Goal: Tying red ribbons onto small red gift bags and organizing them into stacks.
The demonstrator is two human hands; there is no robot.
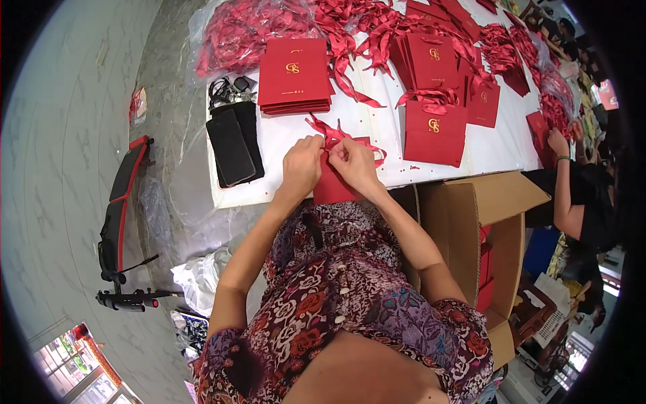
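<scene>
A red paper bag (332, 190) lies at the table's front edge, right in front of my body. Red ribbon (327, 128) spreads from its top, with a loop curling out to the right. My left hand (304, 163) is closed in a pinch on the ribbon at the bag's upper left. Close beside it, my right hand (354, 163) also pinches at the ribbon, its fingertips nearly meeting the left ones. The exact spot where the ribbon meets the bag is partly hidden by my fingers.
A stack of flat red bags (295, 75) lies beyond my hands, beside a black phone (230, 147). More bags with ribbons (435, 135) stand at the right. Plastic-wrapped ribbons (252, 32) fill the back. An open cardboard box (501, 198) is beside me; a co-worker's arm (568, 188) reaches in farther right.
</scene>
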